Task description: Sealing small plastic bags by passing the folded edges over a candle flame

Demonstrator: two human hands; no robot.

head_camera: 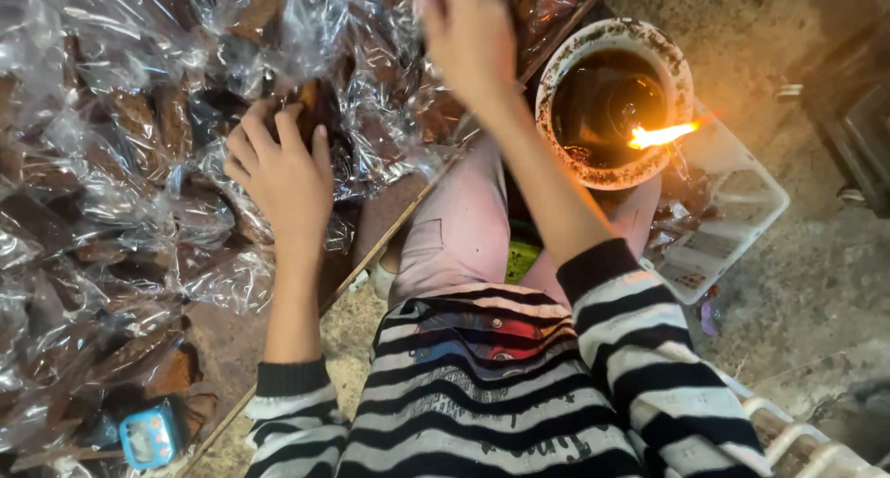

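Left hand: our left hand point(283, 177) rests on the heap in the middle of the table, fingers curled on a dark brown slab half-wrapped in clear crinkled plastic point(313, 107); the grip is closed lightly on it.
Right hand: our right hand point(470, 35) reaches to the far edge of the table over more wrapping; fingers blurred, so we cannot tell whether it grasps anything.
Wrapped so far: clear plastic packets of brown pieces point(111, 191) cover most of the wooden table point(371, 255), so we judge a good share is bagged.
Left to do: the slab under the left hand looks not yet sealed.
Flame: a lit wick burns in the round crusted white bowl point(614, 93) off the table's right edge, on a white plastic tray point(742, 209).
Near corner: a small blue timer point(148, 436).
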